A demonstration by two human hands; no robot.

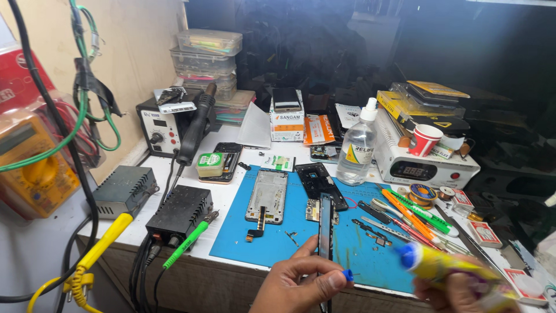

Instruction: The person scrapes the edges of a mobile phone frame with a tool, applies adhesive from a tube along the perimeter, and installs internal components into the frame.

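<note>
The left hand pinched a small blue cap at its fingertips and also held a thin dark phone frame edge-on, upright over the front edge of the blue mat; the right hand was closed around a yellow glue tube, blurred, its blue nozzle bare and just beside the frame. With the nozzle open, glue could drip onto the mat or the loose screws; the doubled grip looked weak, so the cap might slip off the desk; the frame could tip against the circuit board.
</note>
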